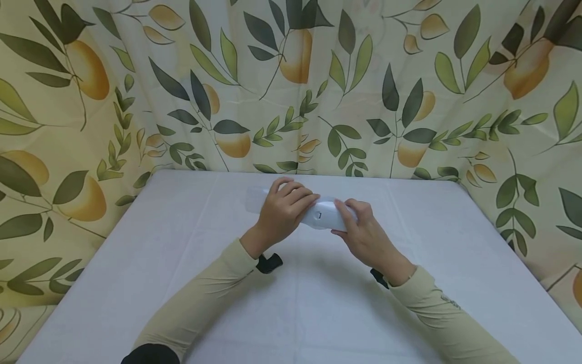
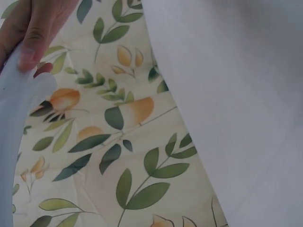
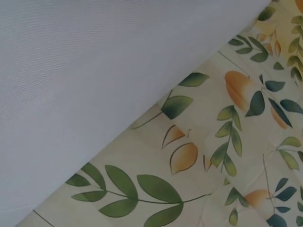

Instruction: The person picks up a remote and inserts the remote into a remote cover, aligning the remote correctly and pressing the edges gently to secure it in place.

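Observation:
A white, rounded, elongated device (image 1: 325, 215) is held above the table in the head view. Its left end (image 1: 253, 198) looks clear, and a small dark slot marks its side; its exact kind cannot be told. My left hand (image 1: 283, 210) grips it across the middle, fingers curled over the top. At the right end, my right hand (image 1: 364, 233) holds it between thumb and fingers. Part of the white device (image 2: 12, 118) runs down the left edge of the left wrist view, under a thumb. Neither hand nor device appears in the right wrist view.
A white cloth covers the table (image 1: 218, 303). Behind it and at both sides hangs a curtain (image 1: 282, 111) printed with leaves and orange fruit. Dark straps and mounts sit at both wrists. Something black (image 1: 151, 354) shows at the lower left.

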Demonstrator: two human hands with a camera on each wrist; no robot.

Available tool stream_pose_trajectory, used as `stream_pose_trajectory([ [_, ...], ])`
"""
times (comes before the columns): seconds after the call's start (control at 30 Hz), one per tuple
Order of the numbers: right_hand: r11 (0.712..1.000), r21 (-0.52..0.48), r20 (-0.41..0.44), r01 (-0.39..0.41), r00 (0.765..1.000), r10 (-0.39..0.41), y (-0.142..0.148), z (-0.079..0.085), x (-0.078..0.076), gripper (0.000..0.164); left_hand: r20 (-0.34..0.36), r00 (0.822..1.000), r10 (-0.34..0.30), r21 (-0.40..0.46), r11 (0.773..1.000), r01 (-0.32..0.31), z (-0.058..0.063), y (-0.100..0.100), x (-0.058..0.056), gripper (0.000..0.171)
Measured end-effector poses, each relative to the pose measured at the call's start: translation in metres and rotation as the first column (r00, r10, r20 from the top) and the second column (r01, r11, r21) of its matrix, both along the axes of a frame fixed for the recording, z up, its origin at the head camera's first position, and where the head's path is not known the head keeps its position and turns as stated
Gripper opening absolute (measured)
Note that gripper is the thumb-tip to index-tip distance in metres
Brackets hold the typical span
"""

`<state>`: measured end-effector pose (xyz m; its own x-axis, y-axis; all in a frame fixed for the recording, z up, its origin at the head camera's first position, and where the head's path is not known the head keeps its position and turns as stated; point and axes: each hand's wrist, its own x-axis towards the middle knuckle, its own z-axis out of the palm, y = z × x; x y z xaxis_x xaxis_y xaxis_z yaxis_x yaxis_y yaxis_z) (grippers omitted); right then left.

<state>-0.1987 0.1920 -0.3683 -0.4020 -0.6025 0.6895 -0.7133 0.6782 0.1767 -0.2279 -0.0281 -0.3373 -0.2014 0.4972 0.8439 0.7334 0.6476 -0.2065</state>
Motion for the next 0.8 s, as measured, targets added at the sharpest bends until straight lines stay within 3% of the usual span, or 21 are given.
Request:
stream_pose_trajectory([
  [0.13, 1.000, 0.006, 0.034, -0.009, 0.999, 0.009, -0.001, 0.001, 0.000, 0.087, -0.014, 1.000, 0.022, -0.009, 1.000, -0.022, 0.000, 0.002, 0.002, 0.021],
  [0.3, 1.000, -0.009, 0.054, -0.008, 0.999, 0.009, -0.005, 0.002, 0.002, 0.051, -0.052, 0.997, 0.050, -0.024, 0.998, -0.051, -0.001, 0.005, 0.004, 0.020],
  [0.6, 0.999, -0.028, 0.046, 0.018, 0.999, -0.017, -0.011, 0.004, 0.007, 0.058, -0.093, 0.994, 0.063, -0.012, 0.998, -0.065, 0.001, 0.007, 0.007, 0.020],
  [0.73, 0.998, -0.034, -0.009, 0.052, 0.999, -0.052, -0.013, 0.009, 0.005, 0.081, -0.046, 0.996, 0.080, 0.039, 0.996, -0.078, 0.006, 0.004, 0.005, 0.019],
  [0.8, 0.996, -0.058, -0.029, 0.074, 0.997, -0.075, -0.013, 0.013, 0.003, 0.083, -0.014, 0.994, 0.108, 0.077, 0.991, -0.106, 0.008, 0.003, 0.005, 0.024],
])
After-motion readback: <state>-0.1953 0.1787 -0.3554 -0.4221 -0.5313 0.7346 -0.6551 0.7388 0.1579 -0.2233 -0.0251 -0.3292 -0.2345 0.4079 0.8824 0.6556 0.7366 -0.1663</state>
